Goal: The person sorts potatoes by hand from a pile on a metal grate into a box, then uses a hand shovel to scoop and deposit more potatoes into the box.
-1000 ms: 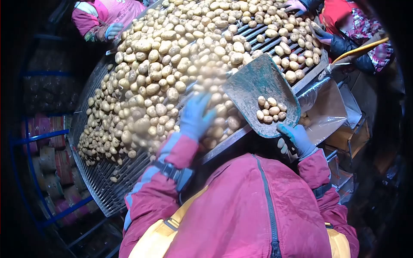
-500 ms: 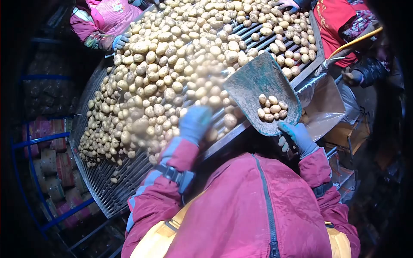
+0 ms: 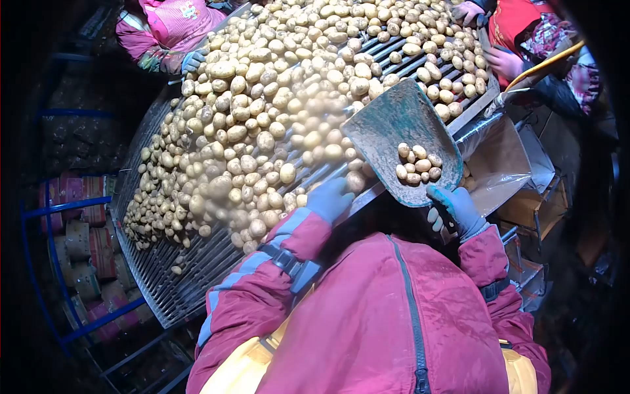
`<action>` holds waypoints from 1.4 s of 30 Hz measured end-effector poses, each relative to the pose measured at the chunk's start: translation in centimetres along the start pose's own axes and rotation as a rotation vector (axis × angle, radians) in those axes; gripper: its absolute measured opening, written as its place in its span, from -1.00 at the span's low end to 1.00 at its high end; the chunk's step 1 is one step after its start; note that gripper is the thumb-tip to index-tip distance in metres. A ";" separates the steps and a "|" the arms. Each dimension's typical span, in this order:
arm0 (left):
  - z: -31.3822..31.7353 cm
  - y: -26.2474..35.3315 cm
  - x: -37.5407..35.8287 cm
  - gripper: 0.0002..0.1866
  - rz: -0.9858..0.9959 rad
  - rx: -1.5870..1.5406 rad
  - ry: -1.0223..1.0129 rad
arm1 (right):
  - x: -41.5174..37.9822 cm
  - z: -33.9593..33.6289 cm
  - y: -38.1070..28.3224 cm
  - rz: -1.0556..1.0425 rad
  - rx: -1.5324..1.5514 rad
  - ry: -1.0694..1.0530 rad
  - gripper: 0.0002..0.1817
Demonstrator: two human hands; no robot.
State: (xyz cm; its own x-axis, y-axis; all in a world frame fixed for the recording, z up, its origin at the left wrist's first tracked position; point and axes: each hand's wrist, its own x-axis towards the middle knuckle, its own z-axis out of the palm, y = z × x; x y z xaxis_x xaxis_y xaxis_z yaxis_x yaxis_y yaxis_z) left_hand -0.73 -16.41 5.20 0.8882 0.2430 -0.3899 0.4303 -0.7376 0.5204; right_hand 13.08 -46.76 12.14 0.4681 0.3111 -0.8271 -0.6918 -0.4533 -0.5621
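My right hand [image 3: 457, 209], in a blue-grey glove, is closed round the handle end of a worn green scoop [image 3: 397, 121]. Several small potatoes [image 3: 419, 164] lie together in the scoop near its handle. My left hand [image 3: 330, 199], gloved too, is at the near edge of the slatted metal grate [image 3: 197, 289], its fingers curled. Whatever they may hold is hidden. Just beyond its fingertips sits a brownish potato [image 3: 355, 182]. A large heap of potatoes [image 3: 243, 115] covers much of the grate.
Across the grate, a person in pink [image 3: 177, 26] rests a gloved hand on its edge. At the far right another person's gloved hands [image 3: 505, 64] show near a yellow hose [image 3: 545, 64]. A plastic-lined box [image 3: 499, 161] stands right of the scoop. Blue rails [image 3: 65, 207] run at left.
My left hand has moved right along the grate's near edge, towards the scoop. The scoop and my right hand stay nearly still. Gloved hands at the far right have come to the grate's corner.
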 end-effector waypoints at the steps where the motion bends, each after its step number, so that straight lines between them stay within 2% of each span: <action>1: -0.1 1.0 0.2 -0.67 -0.033 0.044 0.003 | 0.0 0.0 0.0 0.006 -0.005 0.008 -0.55; 8: -0.4 2.8 0.6 -0.63 -0.154 0.023 -0.076 | 0.4 -0.4 0.8 -0.022 0.081 -0.002 -0.53; 11: -0.4 1.4 0.8 -0.58 -0.060 -0.060 -0.052 | 0.1 0.0 0.3 -0.020 0.063 -0.014 -0.52; 14: 0.1 -1.5 1.7 -0.59 -0.009 -0.124 -0.146 | -0.1 0.3 0.1 -0.022 0.063 -0.011 -0.51; 17: -0.4 -2.5 2.1 -0.65 -0.069 -0.320 -0.315 | 0.8 0.1 0.8 -0.037 0.068 -0.008 -0.50; 20: -0.6 -2.4 2.3 -0.68 -0.097 -0.427 -0.370 | 1.2 0.3 1.0 -0.041 0.078 -0.007 -0.49; 23: -0.1 -2.7 2.6 -0.70 -0.069 -0.482 -0.317 | 1.4 0.6 0.9 -0.040 0.099 -0.024 -0.48; 26: -0.2 -2.4 3.3 -0.70 -0.123 -0.415 -0.377 | 1.7 0.9 0.8 -0.014 0.085 -0.038 -0.62; 29: 0.6 -2.8 3.3 -0.70 -0.030 -0.396 -0.227 | 1.3 0.9 0.5 0.003 0.067 -0.026 -0.62; 33: 0.5 -3.5 3.8 -0.70 -0.119 -0.471 -0.339 | 1.4 0.4 0.7 0.007 0.058 -0.020 -0.62; 35: 0.2 -2.9 3.6 -0.72 -0.145 -0.511 -0.309 | 1.7 0.2 0.9 -0.009 0.072 -0.026 -0.61; 38: -1.3 -1.4 3.3 -0.75 -0.398 -0.675 -0.436 | 1.4 0.6 0.7 -0.027 0.063 0.000 -0.49; 39: -0.8 -2.6 3.4 -0.78 -0.179 -0.556 -0.398 | 1.2 0.7 0.6 -0.038 0.063 0.013 -0.41; 40: -0.6 -3.3 3.4 -0.81 0.037 -0.434 -0.356 | 1.2 0.5 0.7 -0.030 0.060 0.007 -0.43; 42: 0.2 -4.3 3.7 -0.83 0.010 -0.460 -0.367 | 1.3 0.2 0.9 -0.016 0.054 -0.006 -0.45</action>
State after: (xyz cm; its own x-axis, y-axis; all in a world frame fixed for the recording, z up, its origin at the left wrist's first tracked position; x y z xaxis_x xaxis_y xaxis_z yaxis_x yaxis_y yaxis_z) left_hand 0.66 -12.47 1.31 0.8137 -0.0571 -0.5785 0.5209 -0.3699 0.7693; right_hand 12.96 -46.61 10.56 0.4758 0.3229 -0.8181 -0.7132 -0.4027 -0.5737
